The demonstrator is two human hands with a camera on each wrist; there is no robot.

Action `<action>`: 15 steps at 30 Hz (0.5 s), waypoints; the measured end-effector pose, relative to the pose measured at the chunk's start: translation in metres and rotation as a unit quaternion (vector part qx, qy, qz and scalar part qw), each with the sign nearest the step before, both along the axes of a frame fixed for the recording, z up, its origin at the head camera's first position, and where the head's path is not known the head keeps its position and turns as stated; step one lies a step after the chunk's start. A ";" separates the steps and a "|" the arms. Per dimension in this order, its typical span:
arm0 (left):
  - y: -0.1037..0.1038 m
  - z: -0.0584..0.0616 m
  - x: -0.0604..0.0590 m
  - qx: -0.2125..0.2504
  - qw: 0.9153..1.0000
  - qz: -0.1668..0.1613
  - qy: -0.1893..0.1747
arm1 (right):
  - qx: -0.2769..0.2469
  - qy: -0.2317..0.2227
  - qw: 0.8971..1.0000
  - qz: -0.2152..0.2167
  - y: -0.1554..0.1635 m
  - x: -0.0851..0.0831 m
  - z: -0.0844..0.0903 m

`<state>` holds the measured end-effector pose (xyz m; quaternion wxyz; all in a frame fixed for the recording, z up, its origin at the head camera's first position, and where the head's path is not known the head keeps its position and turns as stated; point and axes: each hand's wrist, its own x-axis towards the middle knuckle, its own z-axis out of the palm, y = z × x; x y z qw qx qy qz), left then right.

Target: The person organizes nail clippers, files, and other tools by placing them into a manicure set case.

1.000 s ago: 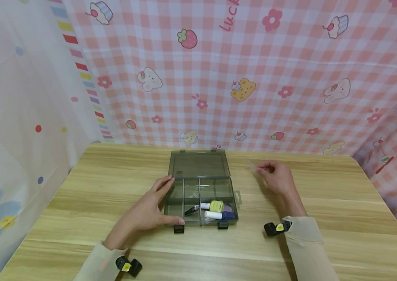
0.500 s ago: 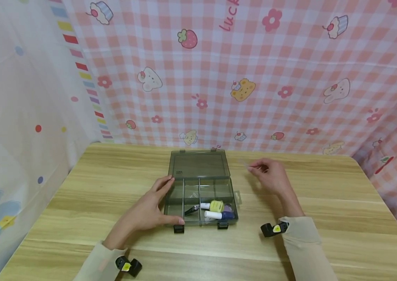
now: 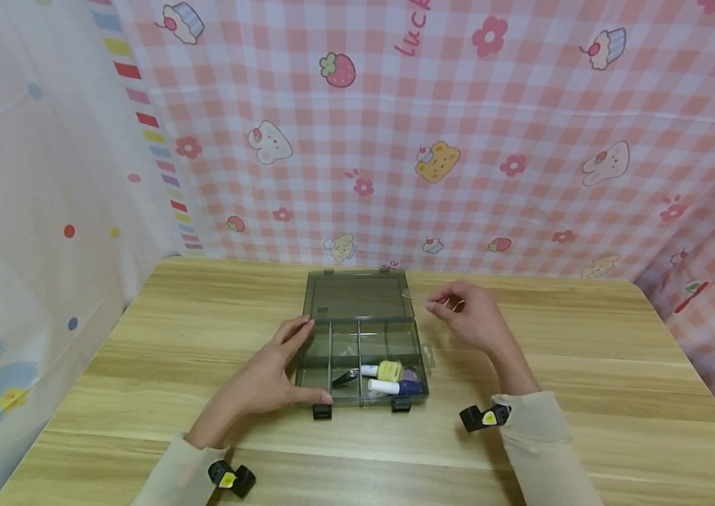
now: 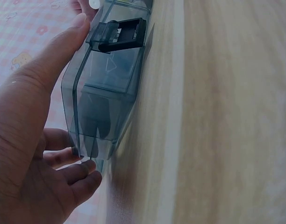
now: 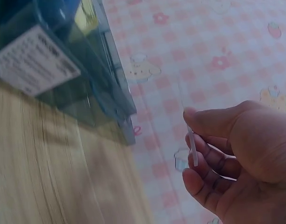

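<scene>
A smoky clear compartment box (image 3: 357, 295) lies on the table with its lid laid back. My left hand (image 3: 263, 379) holds its left side, thumb on the front rim and fingertips at the back left. In the right wrist view, my right hand (image 5: 241, 149) pinches a thin, clear strip-like piece (image 5: 194, 151), seen nearly edge-on, between thumb and fingers. That hand is above the table, right of the lid. Inside the box lie a yellow nail polish bottle (image 3: 390, 371), a dark blue one with a white cap (image 3: 385, 386) and a dark nail clipper (image 3: 346, 379).
The wooden table (image 3: 610, 365) runs up to a pink checked cloth (image 3: 458, 105) at the back. Two black latches stick out at the box's front, one being the right latch (image 3: 401, 406). A clear hanging tab (image 3: 429, 355) juts from its right side.
My right hand has moved left toward the box lid with the clear piece still pinched. The left hand and the box have stayed in place.
</scene>
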<state>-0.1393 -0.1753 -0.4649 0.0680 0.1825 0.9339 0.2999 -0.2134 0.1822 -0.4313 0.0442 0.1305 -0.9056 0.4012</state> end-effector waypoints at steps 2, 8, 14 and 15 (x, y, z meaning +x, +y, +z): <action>0.000 0.000 0.000 0.001 1.000 0.001 0.000 | 0.000 0.008 1.000 0.014 -0.005 0.002 0.001; 0.000 -0.002 0.000 0.000 1.000 0.000 -0.001 | 0.002 0.008 0.998 0.061 -0.021 0.009 0.004; 0.000 -0.001 0.000 -0.001 1.000 0.003 -0.001 | -0.004 -0.001 0.995 0.098 -0.032 0.015 0.008; 0.000 -0.001 0.000 0.000 1.000 0.002 -0.002 | -0.004 -0.004 0.995 0.100 -0.033 0.016 0.008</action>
